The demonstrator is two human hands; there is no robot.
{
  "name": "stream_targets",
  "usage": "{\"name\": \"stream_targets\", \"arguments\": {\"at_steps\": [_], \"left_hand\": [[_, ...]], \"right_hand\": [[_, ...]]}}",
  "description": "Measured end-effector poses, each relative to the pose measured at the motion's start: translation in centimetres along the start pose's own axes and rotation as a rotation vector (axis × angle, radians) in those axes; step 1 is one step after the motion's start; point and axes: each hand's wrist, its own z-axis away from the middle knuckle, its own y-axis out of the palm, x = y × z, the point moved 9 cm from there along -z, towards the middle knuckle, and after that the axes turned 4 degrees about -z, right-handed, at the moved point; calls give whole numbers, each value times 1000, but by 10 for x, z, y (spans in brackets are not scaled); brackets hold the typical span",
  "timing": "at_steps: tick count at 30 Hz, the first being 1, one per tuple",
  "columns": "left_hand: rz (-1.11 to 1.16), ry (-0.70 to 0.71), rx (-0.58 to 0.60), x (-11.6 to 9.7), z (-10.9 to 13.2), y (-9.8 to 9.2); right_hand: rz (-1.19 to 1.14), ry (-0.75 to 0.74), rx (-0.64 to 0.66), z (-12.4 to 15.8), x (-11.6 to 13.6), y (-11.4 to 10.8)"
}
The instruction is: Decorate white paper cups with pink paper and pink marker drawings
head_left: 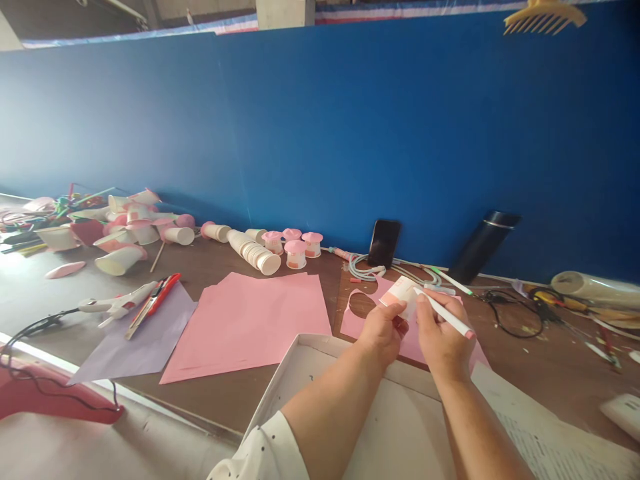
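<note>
A white paper cup with a pink patch [399,291] lies tilted in my left hand [384,328], whose fingers are wrapped round it. My right hand [443,333] pinches a white marker with a pink end [449,315], its tip at the cup's side. Beneath both hands lies pink paper with a round hole cut in it [354,324]. Several small cups with pink tops [295,254] stand near the blue panel, beside a row of nested paper cups [254,252].
Pink sheets [250,320] lie left of a white box [295,373]. A red cutter [153,303] and a glue gun [117,303] rest on purple paper [145,343]. Behind the hands are a phone [384,243], cables and a black bottle [483,247]. Cups are heaped at left.
</note>
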Motion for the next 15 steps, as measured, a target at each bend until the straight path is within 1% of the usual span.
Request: {"name": "stream_targets", "arguments": {"at_steps": [4,15], "left_hand": [[-14,-2,7,0,1,1],[-1,1,12,1,-1,1]], "right_hand": [[9,29,9,0,-3,0],[17,11,1,0,-1,1]]}}
